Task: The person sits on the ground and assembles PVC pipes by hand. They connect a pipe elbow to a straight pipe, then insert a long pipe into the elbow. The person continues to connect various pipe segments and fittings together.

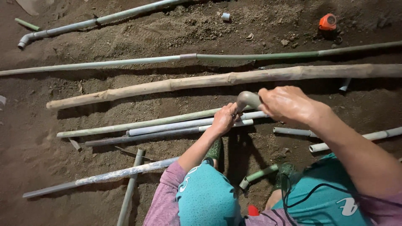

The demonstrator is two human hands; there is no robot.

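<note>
My left hand [224,119] grips the end of a grey plastic pipe [167,127] that lies along the dirt floor with two other thin pipes beside it. At that pipe's end sits a grey elbow fitting [247,99]. My right hand [287,104] closes over the elbow from the right and hides part of it. Both hands meet at the joint, just above my knees in teal trousers [205,196].
A long bamboo pole [201,81] and a long green-grey pipe [125,62] lie across the dirt behind the hands. Another pipe with a bend [54,30] lies at the back left. An orange tape measure [327,21] sits at the back right. Short pipe offcuts [293,131] lie near my feet.
</note>
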